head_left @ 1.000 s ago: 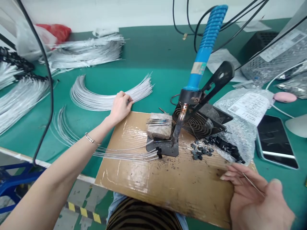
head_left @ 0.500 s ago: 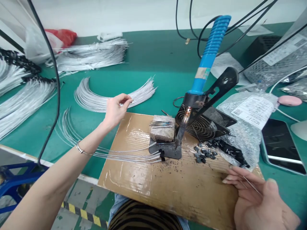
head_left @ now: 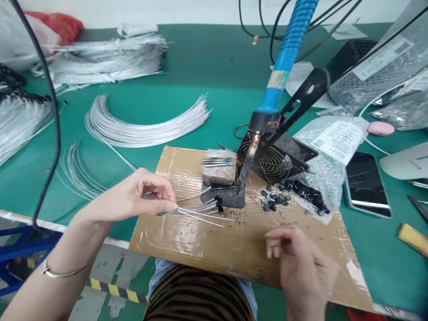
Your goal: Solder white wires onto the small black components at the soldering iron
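Note:
My left hand (head_left: 152,196) pinches thin white wires between thumb and fingertips. The free ends of the pinched wires (head_left: 203,218) reach right over the cardboard (head_left: 254,240). Beside them lie other white wires tipped with small black connectors (head_left: 219,203) on a dark plate (head_left: 239,199). My right hand (head_left: 301,258) hangs over the right part of the cardboard with its fingers curled in, slightly blurred. Whatever lies in its fingers is hidden. A blue-handled soldering iron (head_left: 274,89) is clamped tip down above the plate. Loose black connectors (head_left: 274,199) are scattered on the cardboard.
A curved bundle of white wires (head_left: 143,131) lies behind the cardboard, more bundles (head_left: 107,62) at the back left. A greyish block (head_left: 219,174) bears several metal rods. A black fan (head_left: 277,160), a plastic bag (head_left: 331,138) and a phone (head_left: 368,185) stand right. A black cable (head_left: 50,89) hangs left.
My left hand has come from the curved bundle toward me, now with wires in its pinch. My right hand has moved left and curled its fingers; the thin strand it showed is out of sight.

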Tool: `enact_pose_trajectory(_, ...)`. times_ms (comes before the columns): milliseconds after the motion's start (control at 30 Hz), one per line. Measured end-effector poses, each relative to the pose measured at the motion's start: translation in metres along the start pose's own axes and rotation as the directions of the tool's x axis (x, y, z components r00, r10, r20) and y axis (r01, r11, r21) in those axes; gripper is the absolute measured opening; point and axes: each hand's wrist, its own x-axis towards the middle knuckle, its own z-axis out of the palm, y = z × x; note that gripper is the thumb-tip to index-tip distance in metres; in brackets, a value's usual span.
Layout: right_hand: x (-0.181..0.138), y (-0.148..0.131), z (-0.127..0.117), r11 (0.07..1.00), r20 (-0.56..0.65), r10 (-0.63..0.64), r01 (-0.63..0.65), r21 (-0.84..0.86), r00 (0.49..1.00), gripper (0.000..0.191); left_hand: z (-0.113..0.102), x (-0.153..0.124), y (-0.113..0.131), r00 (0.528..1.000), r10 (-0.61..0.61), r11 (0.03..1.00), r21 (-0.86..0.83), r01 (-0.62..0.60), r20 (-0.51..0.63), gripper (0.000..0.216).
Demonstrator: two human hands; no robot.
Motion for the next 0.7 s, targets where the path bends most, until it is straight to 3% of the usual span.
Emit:
enact_pose_trajectory(67,-0.007,-0.009,0.016,1.0,0.261,-0.019,0.015,0.016,0.965,0.031,0.015,0.004,-0.004,1.0,-0.007,0.999,-0.041,0.008,0.004,0.02)
enact_pose_trajectory(133,-0.011,-0.017,0.032,0.997,0.369,0.077,-0.076,-0.019,0.926,0.025,0.027,0.006,-0.007,1.0,0.0,0.998,-0.069,-0.001,-0.017,0.022)
enact_pose_trajectory(267,-0.013,-0.023,0.05,0.978,0.336,0.196,-0.208,-0.001,0.921,0.02,0.035,0.005,-0.011,0.998,0.026,0.996,-0.078,-0.031,-0.057,0.021)
enact_pose_trajectory(400,-0.013,-0.02,0.052,0.963,0.311,0.236,-0.263,0.049,0.921,0.022,0.034,0.003,-0.013,0.993,0.063,0.996,-0.062,-0.07,-0.102,0.021)
enact_pose_trajectory(567,-0.012,-0.02,0.049,0.959,0.325,0.237,-0.274,0.072,0.916,0.025,0.033,0.003,-0.016,0.995,0.051,0.994,-0.094,-0.059,-0.08,0.021)
enact_pose_trajectory(700,-0.01,-0.02,0.046,0.979,0.344,0.173,-0.199,0.04,0.923,0.026,0.03,0.004,-0.018,0.998,0.056,0.995,-0.078,-0.058,-0.032,0.025)
